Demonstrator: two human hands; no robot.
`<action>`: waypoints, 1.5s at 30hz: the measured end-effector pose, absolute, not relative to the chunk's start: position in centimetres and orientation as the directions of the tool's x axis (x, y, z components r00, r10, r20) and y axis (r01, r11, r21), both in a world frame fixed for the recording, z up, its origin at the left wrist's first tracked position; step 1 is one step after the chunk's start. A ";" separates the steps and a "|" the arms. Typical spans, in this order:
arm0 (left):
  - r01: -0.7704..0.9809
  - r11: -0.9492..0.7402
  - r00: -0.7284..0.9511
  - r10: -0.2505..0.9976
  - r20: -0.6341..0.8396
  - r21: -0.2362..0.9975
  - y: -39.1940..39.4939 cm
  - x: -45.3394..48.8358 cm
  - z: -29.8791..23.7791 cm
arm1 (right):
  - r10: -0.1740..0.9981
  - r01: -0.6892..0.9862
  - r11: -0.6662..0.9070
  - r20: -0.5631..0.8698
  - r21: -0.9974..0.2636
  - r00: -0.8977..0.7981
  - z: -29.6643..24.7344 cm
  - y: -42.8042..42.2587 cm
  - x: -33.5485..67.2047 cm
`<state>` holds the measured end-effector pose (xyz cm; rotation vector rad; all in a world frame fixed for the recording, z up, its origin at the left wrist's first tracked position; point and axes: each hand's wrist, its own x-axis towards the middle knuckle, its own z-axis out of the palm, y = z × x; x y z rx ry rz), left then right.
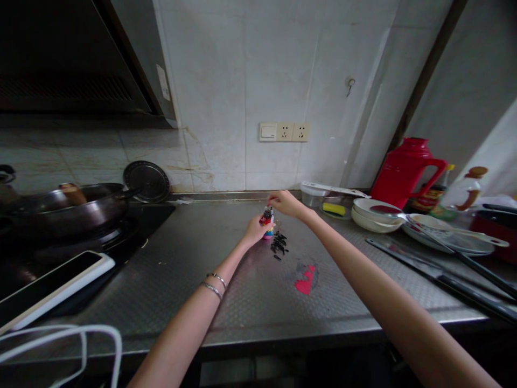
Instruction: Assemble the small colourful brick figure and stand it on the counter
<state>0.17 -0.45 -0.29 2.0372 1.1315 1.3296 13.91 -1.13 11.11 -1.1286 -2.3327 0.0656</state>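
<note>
My left hand [255, 230] is wrapped round a small bottle [268, 216] with a red, yellow and blue label and a pink base. The bottle stands upright on the metal counter [194, 280]. Above its mouth, my right hand [283, 201] has its fingers pinched together at the dark top; what they hold there is too small to tell. Beside the bottle lies a loose pile of small, dark, elongated pieces [278, 243]. Closer to me is a torn pink-red scrap [306, 280] with a dark smudge round it.
To the left are a wok [68, 210] on the stove, a white-cased device [60, 291] and a white cable [117, 345]. Stacked bowls [375, 221], a yellow sponge [333, 209], a red thermos [404, 172] and a long black-handled utensil [456, 283] lie to the right.
</note>
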 end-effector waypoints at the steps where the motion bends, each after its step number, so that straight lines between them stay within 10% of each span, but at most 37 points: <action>1: 0.386 -0.564 0.200 0.824 0.530 0.730 -0.4 0.1 -0.3 | 0.735 0.709 0.645 0.487 -0.286 -0.472 11.3 -1.3 14.1; 6: 0.377 -0.565 0.210 0.824 0.526 0.734 -0.2 0.0 -0.5 | 0.772 0.744 0.559 0.557 -0.366 -0.307 10.6 -0.9 16.0; 13: 0.320 -0.572 0.210 0.820 0.532 0.755 0.0 0.0 -0.7 | 0.946 0.852 0.318 0.200 -0.416 -0.256 3.9 -0.3 18.7; 45: 0.338 -0.575 0.216 0.818 0.534 0.745 0.0 0.1 -0.7 | 0.938 0.859 0.346 0.109 -0.379 -0.329 0.5 -0.1 17.8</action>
